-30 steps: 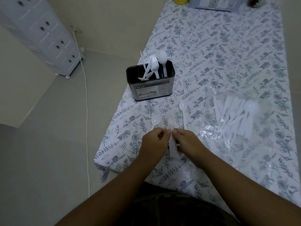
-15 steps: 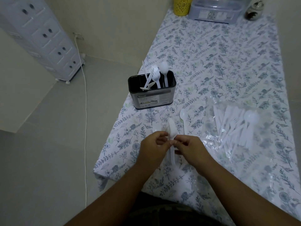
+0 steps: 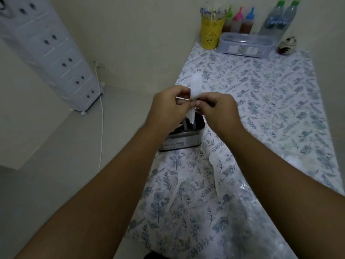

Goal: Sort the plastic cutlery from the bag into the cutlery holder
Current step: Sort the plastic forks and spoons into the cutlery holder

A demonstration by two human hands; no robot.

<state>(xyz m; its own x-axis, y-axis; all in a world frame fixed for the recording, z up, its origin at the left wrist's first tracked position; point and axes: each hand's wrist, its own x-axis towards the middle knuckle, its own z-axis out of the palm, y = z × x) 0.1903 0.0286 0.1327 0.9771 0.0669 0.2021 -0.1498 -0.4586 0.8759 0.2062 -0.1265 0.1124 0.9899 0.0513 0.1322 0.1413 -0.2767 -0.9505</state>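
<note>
cutlery holder (image 3: 183,139) half hidden behind hands, held white cutlery (image 3: 196,86) motion-blurred

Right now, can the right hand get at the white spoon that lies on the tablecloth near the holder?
Probably not at once. The right hand and the left hand together pinch white cutlery above the holder. The spoon lies uncovered below the right forearm, so once freed, the hand could likely reach it.

The cutlery holder (image 3: 183,140) stands at the table's (image 3: 280,101) left edge. Two spoons (image 3: 214,172) lie nearer. A basket (image 3: 211,32), box (image 3: 246,44) and bottles (image 3: 276,21) line the far end.
</note>
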